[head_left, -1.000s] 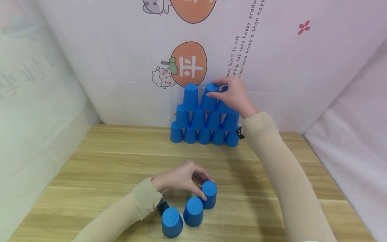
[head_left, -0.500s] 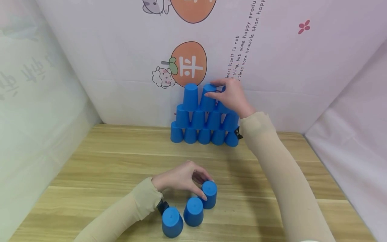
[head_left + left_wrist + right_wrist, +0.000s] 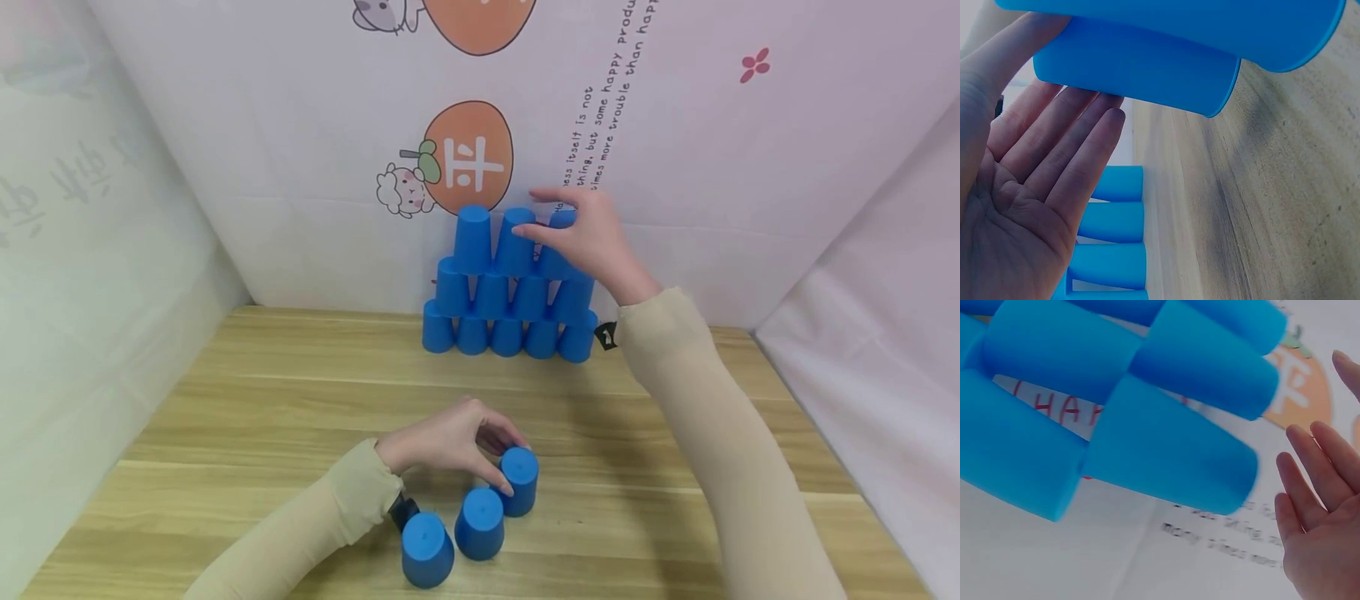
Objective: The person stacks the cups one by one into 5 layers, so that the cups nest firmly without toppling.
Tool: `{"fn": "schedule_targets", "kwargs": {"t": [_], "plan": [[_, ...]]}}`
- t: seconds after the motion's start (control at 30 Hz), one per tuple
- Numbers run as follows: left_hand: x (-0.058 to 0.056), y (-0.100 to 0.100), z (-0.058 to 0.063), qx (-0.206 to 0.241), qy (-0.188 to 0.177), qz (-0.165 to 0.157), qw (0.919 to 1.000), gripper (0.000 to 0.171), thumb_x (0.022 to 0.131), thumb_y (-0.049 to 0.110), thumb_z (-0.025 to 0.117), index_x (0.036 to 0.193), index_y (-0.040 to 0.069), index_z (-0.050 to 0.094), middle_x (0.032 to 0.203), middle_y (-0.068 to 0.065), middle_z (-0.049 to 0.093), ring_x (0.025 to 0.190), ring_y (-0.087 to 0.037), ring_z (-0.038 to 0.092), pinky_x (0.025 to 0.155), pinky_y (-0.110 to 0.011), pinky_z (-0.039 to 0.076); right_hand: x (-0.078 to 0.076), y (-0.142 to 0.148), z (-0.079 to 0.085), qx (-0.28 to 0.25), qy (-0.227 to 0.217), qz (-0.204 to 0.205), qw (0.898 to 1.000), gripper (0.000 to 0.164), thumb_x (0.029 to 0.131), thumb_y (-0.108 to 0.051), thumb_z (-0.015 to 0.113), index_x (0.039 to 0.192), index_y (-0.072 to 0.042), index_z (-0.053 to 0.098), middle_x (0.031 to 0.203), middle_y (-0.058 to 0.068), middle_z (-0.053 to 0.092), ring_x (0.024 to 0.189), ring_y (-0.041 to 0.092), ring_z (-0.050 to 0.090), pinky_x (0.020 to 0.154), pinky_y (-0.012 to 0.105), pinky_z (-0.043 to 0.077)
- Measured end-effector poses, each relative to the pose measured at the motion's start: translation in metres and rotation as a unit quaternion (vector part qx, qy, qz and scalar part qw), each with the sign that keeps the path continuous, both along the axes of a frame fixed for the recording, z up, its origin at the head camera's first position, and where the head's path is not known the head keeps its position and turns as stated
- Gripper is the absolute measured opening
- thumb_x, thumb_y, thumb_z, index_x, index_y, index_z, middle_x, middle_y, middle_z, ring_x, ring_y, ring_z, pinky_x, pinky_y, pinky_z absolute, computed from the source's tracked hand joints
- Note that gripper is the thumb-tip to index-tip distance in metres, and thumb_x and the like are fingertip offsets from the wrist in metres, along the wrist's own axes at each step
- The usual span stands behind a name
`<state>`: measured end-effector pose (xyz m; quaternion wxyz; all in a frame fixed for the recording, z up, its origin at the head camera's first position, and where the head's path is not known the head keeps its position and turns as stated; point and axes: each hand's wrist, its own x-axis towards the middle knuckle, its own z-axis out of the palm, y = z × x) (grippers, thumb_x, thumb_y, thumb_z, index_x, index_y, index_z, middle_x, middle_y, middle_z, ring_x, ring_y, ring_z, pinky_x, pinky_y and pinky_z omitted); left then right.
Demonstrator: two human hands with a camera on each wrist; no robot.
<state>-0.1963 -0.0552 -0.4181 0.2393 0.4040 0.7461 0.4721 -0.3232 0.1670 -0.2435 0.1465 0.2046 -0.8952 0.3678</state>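
Three upside-down blue cups stand near the table's front. My left hand (image 3: 457, 437) holds the rightmost cup (image 3: 522, 483) between thumb and fingers; in the left wrist view, the fingertips reach the far side of this cup (image 3: 1135, 65). Beside it are the second cup (image 3: 480, 525) and the third cup (image 3: 427, 550), near the left wrist. At the back, more blue cups form a three-row stack (image 3: 491, 297). My right hand (image 3: 596, 237) is spread by its top row, apart from the middle top cup (image 3: 513, 252) and partly before the right top cup (image 3: 555, 254).
A white printed backdrop (image 3: 315, 150) rises close behind the stack. White cloth walls (image 3: 885, 333) flank the wooden table (image 3: 300, 375). The black wrist strap (image 3: 606, 336) on the right arm is close to the stack's lower right cup (image 3: 577, 337).
My right hand has let go of the middle top cup, its fingers spreading and moving up and right. That cup shifted slightly left earlier and now stands. The left hand stayed put.
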Motion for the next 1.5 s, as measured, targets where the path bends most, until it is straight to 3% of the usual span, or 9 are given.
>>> {"fn": "schedule_targets", "kwargs": {"t": [0.23,0.47,0.57,0.77,0.9,1.0,1.17,1.27,1.5], "plan": [[0.0,0.0,0.0,-0.001,-0.003,-0.001,1.0,0.047,0.08,0.018,0.09,0.123,0.009,0.072,0.109,0.011,0.072,0.099,-0.006,0.07,0.088,-0.025,0.055,0.039,0.006,-0.001,0.02,0.07,0.064,0.995,0.059,0.087,-0.041,0.082,0.136,-0.012,0.067,0.136,0.002,0.064,0.132,0.018,0.053,0.11,0.047,0.041],[0.0,0.0,0.0,-0.006,0.003,0.0,1.0,0.048,0.081,0.019,0.089,0.124,0.009,0.071,0.11,0.011,0.072,0.1,-0.006,0.069,0.088,-0.025,0.055,0.075,0.01,-0.028,0.027,0.16,0.154,0.975,0.055,0.078,-0.025,0.091,0.128,-0.009,0.072,0.127,0.003,0.069,0.121,0.021,0.062,0.101,0.045,0.05],[0.0,-0.001,0.0,-0.01,0.005,0.0,0.9999,0.049,0.081,0.021,0.089,0.125,0.009,0.071,0.112,0.011,0.071,0.101,-0.005,0.069,0.089,-0.024,0.054,0.091,0.01,-0.043,0.021,0.156,0.194,0.968,0.058,0.075,-0.019,0.093,0.128,-0.008,0.071,0.127,0.004,0.069,0.12,0.023,0.064,0.098,0.046,0.053],[-0.003,-0.003,0.002,-0.009,0.004,0.006,0.9999,0.048,0.081,0.019,0.089,0.124,0.008,0.071,0.114,0.009,0.071,0.103,-0.006,0.068,0.091,-0.026,0.054,0.121,0.01,-0.063,0.018,0.099,0.247,0.964,0.061,0.074,-0.012,0.093,0.13,-0.009,0.069,0.128,0.002,0.069,0.121,0.023,0.063,0.096,0.049,0.053],[-0.005,-0.004,0.002,0.0,0.013,0.004,0.9999,0.046,0.082,0.018,0.089,0.123,0.009,0.071,0.114,0.01,0.071,0.104,-0.006,0.068,0.092,-0.025,0.054,0.14,0.007,-0.074,0.007,0.076,0.278,0.958,0.06,0.075,-0.015,0.093,0.129,-0.009,0.07,0.128,0.002,0.069,0.12,0.021,0.063,0.097,0.043,0.054],[-0.009,-0.006,0.003,0.014,0.027,0.002,0.9995,0.044,0.083,0.017,0.088,0.123,0.011,0.071,0.114,0.01,0.071,0.105,-0.008,0.068,0.093,-0.027,0.054,0.152,0.004,-0.086,-0.007,0.064,0.314,0.947,0.057,0.076,-0.018,0.093,0.128,-0.008,0.07,0.126,0.003,0.07,0.117,0.02,0.065,0.095,0.039,0.055],[-0.018,-0.019,0.015,0.018,0.048,0.056,0.9971,0.043,0.085,0.021,0.086,0.124,0.014,0.071,0.116,0.009,0.071,0.107,-0.01,0.067,0.095,-0.031,0.054,0.171,0.0,-0.106,-0.016,0.025,0.361,0.932,0.053,0.083,-0.024,0.088,0.129,-0.008,0.069,0.127,0.003,0.07,0.116,0.02,0.066,0.094,0.038,0.055],[-0.027,-0.03,0.029,0.016,0.074,0.099,0.9922,0.046,0.084,0.028,0.087,0.124,0.013,0.071,0.117,0.006,0.071,0.107,-0.012,0.067,0.094,-0.035,0.055,0.178,0.001,-0.118,-0.003,-0.014,0.363,0.932,0.053,0.084,-0.028,0.086,0.131,-0.01,0.068,0.127,0.0,0.069,0.116,0.018,0.066,0.094,0.037,0.055],[-0.042,-0.048,0.075,0.042,0.146,0.217,0.9644,0.05,0.083,0.041,0.086,0.125,0.017,0.07,0.117,0.005,0.071,0.106,-0.015,0.067,0.092,-0.043,0.055,0.182,0.003,-0.143,0.031,-0.095,0.341,0.935,0.062,0.083,-0.041,0.086,0.137,-0.02,0.064,0.132,-0.005,0.066,0.122,0.015,0.061,0.099,0.042,0.052]]}}
